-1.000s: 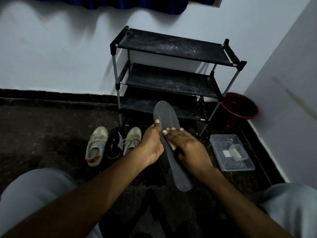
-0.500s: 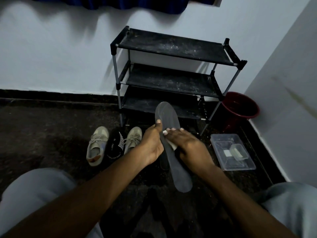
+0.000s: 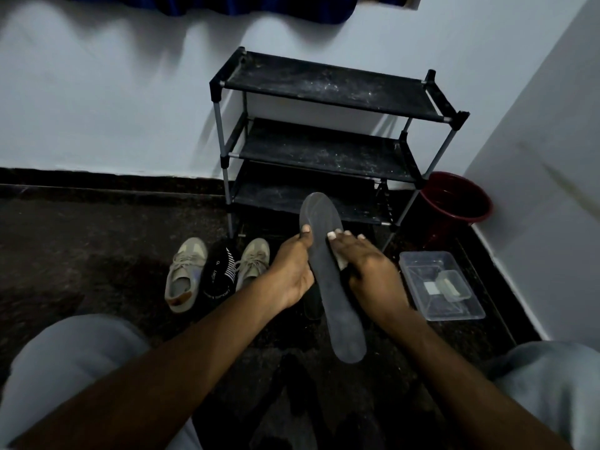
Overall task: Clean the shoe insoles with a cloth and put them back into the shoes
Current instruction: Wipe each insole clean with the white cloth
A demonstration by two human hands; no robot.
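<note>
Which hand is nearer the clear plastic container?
Right. The right hand, with the cloth, is near the clear container; the left hand grips the insole farther away.

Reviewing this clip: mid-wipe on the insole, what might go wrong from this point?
1. The left hand grips the insole only toward its far end; the near end hangs free, so wiping pressure may bend it or twist it loose.
2. The right hand holds the cloth against one spot, and little cloth shows; both ends might go unwiped.
3. The floor below looks dark and speckled; a dropped insole could pick up dirt again.
</note>
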